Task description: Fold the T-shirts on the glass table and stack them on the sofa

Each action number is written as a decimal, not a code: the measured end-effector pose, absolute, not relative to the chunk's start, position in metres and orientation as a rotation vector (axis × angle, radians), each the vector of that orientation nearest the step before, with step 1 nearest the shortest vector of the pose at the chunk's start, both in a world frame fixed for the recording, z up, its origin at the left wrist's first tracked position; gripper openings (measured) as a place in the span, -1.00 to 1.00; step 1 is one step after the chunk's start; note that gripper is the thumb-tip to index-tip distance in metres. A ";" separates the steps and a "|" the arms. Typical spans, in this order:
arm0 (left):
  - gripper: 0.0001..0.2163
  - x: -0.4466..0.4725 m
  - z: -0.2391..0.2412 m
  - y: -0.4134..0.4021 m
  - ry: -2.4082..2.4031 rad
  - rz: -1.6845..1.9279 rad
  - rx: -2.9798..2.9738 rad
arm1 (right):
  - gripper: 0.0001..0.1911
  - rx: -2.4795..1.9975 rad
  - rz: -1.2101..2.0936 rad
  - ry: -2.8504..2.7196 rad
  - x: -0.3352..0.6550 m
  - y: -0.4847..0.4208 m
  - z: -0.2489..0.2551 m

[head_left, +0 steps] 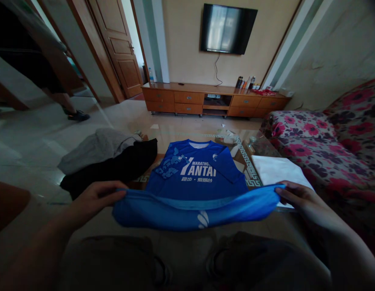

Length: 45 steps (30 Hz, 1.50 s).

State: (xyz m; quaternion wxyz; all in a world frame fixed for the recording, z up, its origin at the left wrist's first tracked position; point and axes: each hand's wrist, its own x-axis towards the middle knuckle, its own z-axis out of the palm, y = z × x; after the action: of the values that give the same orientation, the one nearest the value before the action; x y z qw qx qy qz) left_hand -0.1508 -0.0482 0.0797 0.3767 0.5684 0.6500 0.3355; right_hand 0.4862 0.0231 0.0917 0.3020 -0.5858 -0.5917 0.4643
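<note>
A blue sports shirt (193,173) with white "MARATHON YANTAI" lettering lies face up on a glass coffee table (251,161), collar away from me. My left hand (96,198) pinches the left end of its bottom hem. My right hand (299,198) pinches the right end. The hem is lifted off the table and stretched between both hands towards me.
A pile of grey and black clothes (108,157) lies left of the shirt. A folded white cloth (278,169) lies on the right. A floral sofa (333,141) stands at right. A wooden TV cabinet (211,99) is at the far wall. A person's legs (69,109) stand at left.
</note>
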 end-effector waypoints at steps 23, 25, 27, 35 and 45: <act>-0.64 -0.110 -0.052 0.111 2.131 0.799 1.766 | -0.68 -2.082 0.477 -1.743 0.441 0.180 -0.060; -0.61 -0.096 -0.048 0.107 2.227 0.750 1.932 | -0.57 -2.109 0.282 -1.754 0.433 0.172 -0.056; -0.57 -0.080 -0.044 0.100 2.301 0.675 2.100 | -0.51 -2.068 0.009 -1.807 0.421 0.159 -0.050; -0.36 -0.040 -0.070 0.072 2.102 0.264 2.346 | -0.32 -1.972 -0.075 -2.302 0.374 0.116 -0.070; -0.38 -0.053 -0.080 0.139 2.084 0.258 2.337 | -0.28 -2.082 -0.020 -2.241 0.368 0.175 -0.084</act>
State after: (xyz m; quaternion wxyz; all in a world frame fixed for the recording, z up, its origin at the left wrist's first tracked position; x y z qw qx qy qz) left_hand -0.0528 0.1391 -0.0798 -0.0002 0.7439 0.6633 0.0820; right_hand 0.3683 0.1755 -0.0842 0.0412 -0.6800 -0.7320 -0.0065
